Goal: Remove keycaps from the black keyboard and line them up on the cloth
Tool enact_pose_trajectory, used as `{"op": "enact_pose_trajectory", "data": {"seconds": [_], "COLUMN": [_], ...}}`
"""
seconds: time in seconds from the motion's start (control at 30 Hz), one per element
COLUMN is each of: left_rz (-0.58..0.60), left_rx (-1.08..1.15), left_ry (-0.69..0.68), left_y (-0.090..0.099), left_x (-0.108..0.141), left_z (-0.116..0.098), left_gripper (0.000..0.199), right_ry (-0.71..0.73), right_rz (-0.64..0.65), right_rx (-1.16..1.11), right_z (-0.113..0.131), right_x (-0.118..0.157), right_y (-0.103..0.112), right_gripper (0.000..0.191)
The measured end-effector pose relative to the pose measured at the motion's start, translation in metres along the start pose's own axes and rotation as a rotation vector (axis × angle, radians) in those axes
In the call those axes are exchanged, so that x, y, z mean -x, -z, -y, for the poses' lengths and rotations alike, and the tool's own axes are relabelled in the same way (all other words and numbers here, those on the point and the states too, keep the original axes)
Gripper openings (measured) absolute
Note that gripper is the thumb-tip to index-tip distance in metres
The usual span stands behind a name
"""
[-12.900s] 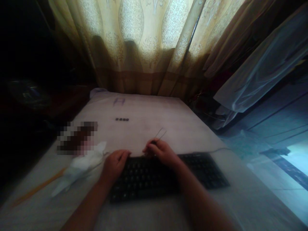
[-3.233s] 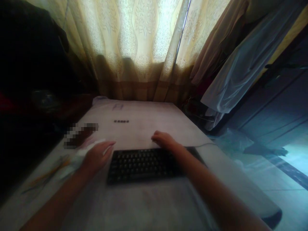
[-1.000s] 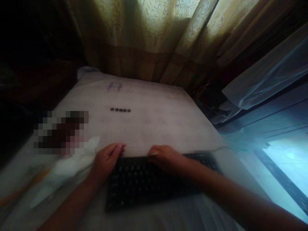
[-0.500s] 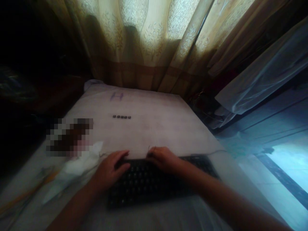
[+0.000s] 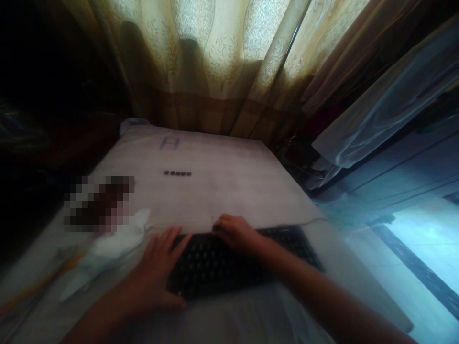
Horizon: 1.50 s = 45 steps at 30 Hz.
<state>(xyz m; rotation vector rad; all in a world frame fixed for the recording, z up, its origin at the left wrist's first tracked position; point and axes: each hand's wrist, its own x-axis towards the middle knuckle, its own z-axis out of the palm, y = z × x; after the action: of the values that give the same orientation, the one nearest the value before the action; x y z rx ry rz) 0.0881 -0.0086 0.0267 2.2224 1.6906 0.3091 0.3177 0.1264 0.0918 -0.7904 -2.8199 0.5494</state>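
Observation:
A black keyboard (image 5: pixel 211 263) lies on the white-covered surface in front of me, slightly blurred. My left hand (image 5: pixel 159 267) is at its left end, fingers spread along the upper left corner and thumb at the lower left corner. Over the keyboard's upper edge, near the middle, my right hand (image 5: pixel 234 231) is closed with its fingers curled. A thin line shows by its fingertips, but what they hold is too blurred to name. Farther back, several small dark pieces (image 5: pixel 178 173) that look like keycaps sit in a row.
On the left lie a crumpled white cloth or paper (image 5: pixel 114 246), a long orange-yellow stick-like thing (image 5: pixel 46 282) and a pixelated patch. The keyboard cable (image 5: pixel 311 221) runs off right. Patterned curtains (image 5: pixel 222 62) hang behind the surface; white fabric (image 5: pixel 358 119) hangs at right.
My left hand has opened out, its thumb moving down to the keyboard's lower left corner. The right hand stays curled at the upper edge. The whole view has shifted a little.

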Motion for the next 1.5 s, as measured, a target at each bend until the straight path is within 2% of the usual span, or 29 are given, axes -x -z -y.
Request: {"op": "enact_pose_trajectory", "data": {"seconds": [0.23, 0.37, 0.5, 0.7, 0.8, 0.93, 0.97, 1.17, 1.33, 1.5], "left_rz": [0.023, 0.032, 0.059, 0.068, 0.077, -0.017, -0.051, -0.254, -0.363, -0.395], "left_rx": [-0.06, -0.085, -0.093, -0.035, 0.003, 0.107, 0.132, 0.237, 0.247, 0.239], "left_ry": [0.042, 0.093, 0.151, 0.119, 0.147, 0.177, 0.187, 0.302, 0.291, 0.265], "left_y": [0.021, 0.037, 0.047, 0.045, 0.049, 0.056, 0.056, 0.043, 0.036, 0.034], "left_x": [-0.005, -0.011, -0.015, -0.035, -0.049, -0.062, -0.064, -0.067, -0.068, -0.067], "left_z": [-0.006, 0.004, 0.011, -0.008, -0.014, -0.002, 0.003, 0.031, 0.034, 0.034], "left_gripper": [0.112, 0.108, 0.105, 0.112, 0.103, 0.051, 0.043, 0.036, 0.035, 0.036], "right_ry": [-0.008, 0.002, -0.049, -0.024, -0.024, -0.036, -0.044, -0.104, -0.189, -0.186], "right_rz": [-0.016, -0.056, -0.057, -0.042, -0.043, -0.041, -0.035, -0.04, -0.112, -0.171], "right_rx": [-0.013, -0.013, 0.001, -0.077, -0.103, -0.115, -0.107, -0.211, -0.342, -0.444], "right_z": [0.0, -0.001, -0.004, -0.007, -0.004, -0.002, -0.003, -0.01, -0.017, -0.019], "right_x": [-0.01, -0.031, -0.049, -0.05, -0.047, -0.047, -0.048, -0.046, -0.04, -0.038], "right_y": [0.0, -0.001, 0.001, 0.004, 0.001, -0.004, -0.004, -0.003, -0.007, -0.011], "right_gripper": [0.012, 0.012, 0.014, 0.012, 0.013, 0.014, 0.014, 0.014, 0.014, 0.016]}}
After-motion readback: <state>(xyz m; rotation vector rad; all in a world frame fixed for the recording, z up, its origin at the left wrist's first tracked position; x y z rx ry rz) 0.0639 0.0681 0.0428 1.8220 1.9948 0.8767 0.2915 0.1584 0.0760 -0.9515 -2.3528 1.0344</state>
